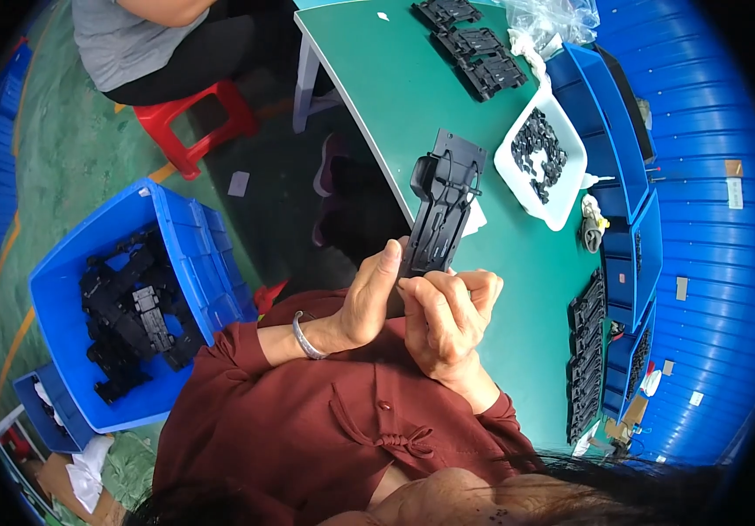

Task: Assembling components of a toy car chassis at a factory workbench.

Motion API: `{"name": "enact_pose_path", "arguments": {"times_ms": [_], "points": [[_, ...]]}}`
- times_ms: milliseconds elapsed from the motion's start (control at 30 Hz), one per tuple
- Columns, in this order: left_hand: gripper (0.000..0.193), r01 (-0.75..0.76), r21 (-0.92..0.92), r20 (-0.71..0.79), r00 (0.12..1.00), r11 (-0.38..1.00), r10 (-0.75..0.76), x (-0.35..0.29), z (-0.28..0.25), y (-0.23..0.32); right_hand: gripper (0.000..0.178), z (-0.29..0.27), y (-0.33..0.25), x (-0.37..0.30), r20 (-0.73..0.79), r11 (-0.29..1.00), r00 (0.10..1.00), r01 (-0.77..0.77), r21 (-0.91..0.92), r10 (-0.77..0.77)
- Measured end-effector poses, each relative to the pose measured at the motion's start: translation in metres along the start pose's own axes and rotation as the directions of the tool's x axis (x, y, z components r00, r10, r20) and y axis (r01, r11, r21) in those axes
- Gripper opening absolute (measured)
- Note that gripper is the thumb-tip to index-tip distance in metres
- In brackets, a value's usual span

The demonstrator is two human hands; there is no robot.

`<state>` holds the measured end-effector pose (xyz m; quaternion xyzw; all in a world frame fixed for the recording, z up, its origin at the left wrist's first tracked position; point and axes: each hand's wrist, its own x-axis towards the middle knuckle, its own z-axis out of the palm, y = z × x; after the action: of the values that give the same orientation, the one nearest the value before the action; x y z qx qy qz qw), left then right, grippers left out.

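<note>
A long black plastic chassis-like part (444, 206) is held up in front of me, tilted, over the edge of the green table. My left hand (368, 294) grips its lower left side, the thumb raised along it and the other fingers hidden behind. My right hand (452, 320) has its fingers curled at the part's lower end, thumb and index finger pinched there. Whether a small piece sits in that pinch I cannot make out. Raised ribs, slots and a side bulge show on the part's face.
On the green table (517, 289) stands a white tub (561, 210) of small black pieces. Similar black parts (482, 61) lie at the far end, more (586, 359) at the right. Blue bins (636, 263) line the right edge. A blue crate (97, 394) of black parts stands left; a person sits on a red stool (163, 131).
</note>
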<state>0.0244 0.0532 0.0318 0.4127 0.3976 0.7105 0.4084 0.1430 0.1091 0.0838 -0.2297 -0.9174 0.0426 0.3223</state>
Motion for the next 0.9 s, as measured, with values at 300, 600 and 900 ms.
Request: {"name": "enact_pose_path", "arguments": {"times_ms": [300, 600, 900], "points": [[0.057, -0.073, 0.119, -0.007, 0.997, 0.99, 0.074, -0.006, -0.001, -0.011, 0.022, -0.001, 0.001, 0.001, 0.018, 1.0, 0.999, 0.027, -0.01, -0.027], [0.073, -0.607, 0.406, 0.265, 0.794, 0.683, 0.548, 0.003, -0.015, -0.016, 0.031, -0.003, 0.0, 0.003, 0.043, 0.999, 0.998, 0.054, 0.009, -0.054], [0.06, 0.186, -0.299, 0.0, 0.981, 0.936, -0.195, -0.013, -0.003, -0.014, 0.03, -0.002, -0.003, 0.005, 0.019, 0.997, 1.0, -0.012, 0.082, 0.011]]}}
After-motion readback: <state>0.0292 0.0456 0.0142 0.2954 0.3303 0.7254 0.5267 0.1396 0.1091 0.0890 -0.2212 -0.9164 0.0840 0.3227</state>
